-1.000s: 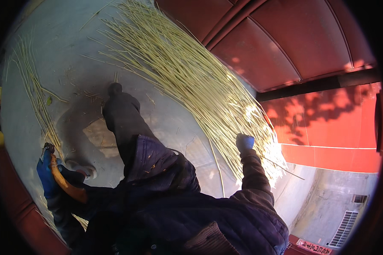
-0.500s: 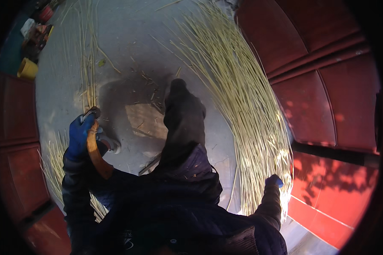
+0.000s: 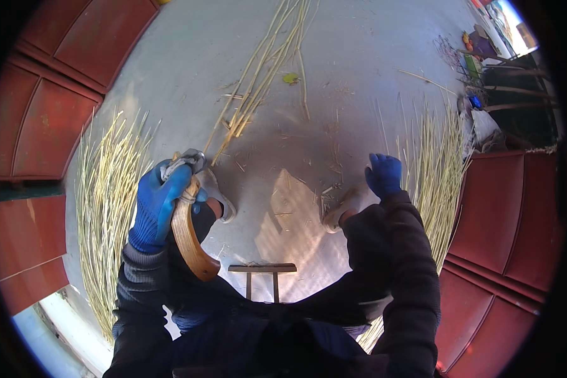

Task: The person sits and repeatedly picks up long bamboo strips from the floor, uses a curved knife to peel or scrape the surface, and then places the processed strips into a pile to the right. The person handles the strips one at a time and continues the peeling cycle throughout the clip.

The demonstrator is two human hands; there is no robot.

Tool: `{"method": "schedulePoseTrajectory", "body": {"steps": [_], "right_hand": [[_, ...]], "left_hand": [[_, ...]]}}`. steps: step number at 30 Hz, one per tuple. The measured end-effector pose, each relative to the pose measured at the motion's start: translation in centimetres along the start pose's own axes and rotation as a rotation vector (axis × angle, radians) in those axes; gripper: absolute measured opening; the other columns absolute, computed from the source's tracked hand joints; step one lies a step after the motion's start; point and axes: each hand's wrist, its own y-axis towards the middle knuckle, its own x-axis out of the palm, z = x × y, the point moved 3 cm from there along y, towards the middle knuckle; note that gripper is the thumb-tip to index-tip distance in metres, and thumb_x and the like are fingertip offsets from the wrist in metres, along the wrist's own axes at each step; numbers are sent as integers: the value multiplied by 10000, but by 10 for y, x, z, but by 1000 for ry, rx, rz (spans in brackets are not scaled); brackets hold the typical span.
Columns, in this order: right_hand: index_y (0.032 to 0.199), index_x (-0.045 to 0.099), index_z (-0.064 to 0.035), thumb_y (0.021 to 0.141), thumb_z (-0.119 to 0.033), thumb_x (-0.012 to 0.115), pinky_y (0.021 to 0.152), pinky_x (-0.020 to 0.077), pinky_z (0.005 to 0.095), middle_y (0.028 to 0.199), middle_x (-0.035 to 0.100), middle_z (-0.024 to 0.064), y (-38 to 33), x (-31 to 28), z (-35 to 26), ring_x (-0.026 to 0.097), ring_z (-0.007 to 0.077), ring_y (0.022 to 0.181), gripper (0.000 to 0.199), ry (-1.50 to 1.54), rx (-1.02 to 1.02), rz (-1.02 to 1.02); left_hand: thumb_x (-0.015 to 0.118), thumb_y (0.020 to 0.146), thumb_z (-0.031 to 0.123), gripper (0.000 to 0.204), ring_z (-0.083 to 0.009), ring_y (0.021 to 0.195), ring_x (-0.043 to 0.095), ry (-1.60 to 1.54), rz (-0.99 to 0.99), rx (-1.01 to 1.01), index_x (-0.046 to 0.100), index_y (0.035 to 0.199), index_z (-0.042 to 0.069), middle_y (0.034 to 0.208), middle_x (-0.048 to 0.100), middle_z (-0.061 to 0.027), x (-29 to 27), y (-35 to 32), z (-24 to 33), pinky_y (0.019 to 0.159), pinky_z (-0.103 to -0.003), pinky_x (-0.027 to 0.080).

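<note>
In my left hand (image 3: 160, 205), gloved in blue, is a tool with a curved wooden handle (image 3: 192, 242). The fingers wrap around its upper end, beside some bunched grey material (image 3: 190, 161); the tool's working part cannot be made out. My right hand (image 3: 384, 175), in a blue glove too, is closed in front of my right knee. Whatever it may hold is hidden or too thin to name. Close by on its right stand long pale stalks (image 3: 436, 176). Ahead of my left hand, several loose stalks (image 3: 258, 94) lie on the grey floor.
A large pile of pale stalks (image 3: 110, 214) lies at my left. A small wooden stool (image 3: 263, 268) is between my legs. Red panels (image 3: 31, 227) line both sides. Clutter (image 3: 485, 120) lies at the far right, and short stalk scraps (image 3: 324, 201) litter the floor.
The view has swung round, so the loose stalks now lie nearer the middle. My right hand has come away from the large stalk pile to the front. My left hand keeps the wooden-handled tool.
</note>
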Motion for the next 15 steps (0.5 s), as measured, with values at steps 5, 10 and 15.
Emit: {"method": "schedulePoseTrajectory", "body": {"steps": [5, 10, 15], "right_hand": [[1135, 689, -114, 814, -280, 707, 959, 473, 505, 1163, 679, 114, 166, 76, -209, 611, 361, 1125, 362, 321, -310, 196], [1201, 688, -125, 919, -434, 616, 1127, 316, 558, 1252, 663, 100, 230, 147, -404, 496, 366, 1309, 424, 514, -477, -67], [1150, 697, -133, 924, -488, 588, 1103, 325, 527, 1135, 698, 76, 249, 201, -449, 514, 321, 1237, 434, 365, -477, -290]], "left_hand": [[689, 928, 415, 547, -197, 639, 691, -130, 28, -141, 610, 1140, -83, 806, 686, -153, -36, 5, -12, 577, -283, 563], [631, 858, -5, 291, -222, 740, 711, -374, -65, -289, 619, 1111, -147, 892, 703, -221, -57, 13, -22, 664, -331, 602], [649, 835, 63, 329, -205, 672, 715, -200, 71, -365, 638, 1081, -155, 852, 715, -193, -84, 31, -39, 612, -302, 605]]}}
